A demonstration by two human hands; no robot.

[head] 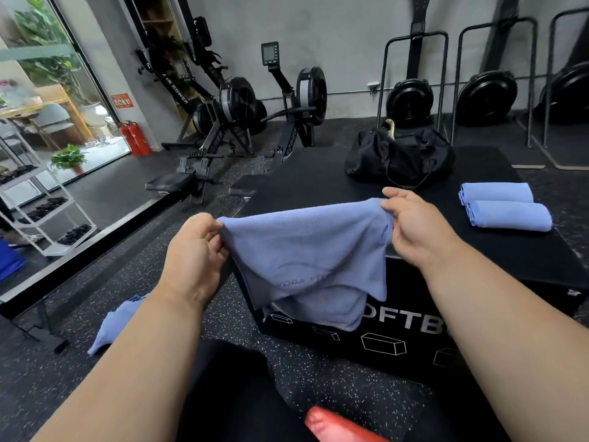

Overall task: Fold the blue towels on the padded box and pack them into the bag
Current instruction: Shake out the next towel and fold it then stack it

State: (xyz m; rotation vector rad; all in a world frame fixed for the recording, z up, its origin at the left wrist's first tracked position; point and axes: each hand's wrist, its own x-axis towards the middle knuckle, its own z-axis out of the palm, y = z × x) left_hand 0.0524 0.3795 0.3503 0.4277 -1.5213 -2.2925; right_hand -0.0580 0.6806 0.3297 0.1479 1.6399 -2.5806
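Holding the blue towel [306, 250] up by its top corners, the left hand [194, 247] and right hand [411, 224] pinched it in their fingers so it hung flat for folding, with the bag [398, 157] at 12 o'clock on the padded box [478, 250].

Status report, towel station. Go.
Left hand and right hand each pinch a top corner of the blue towel, held up, unfolded. Two folded towels on padded box. Bag open, path unobstructed.
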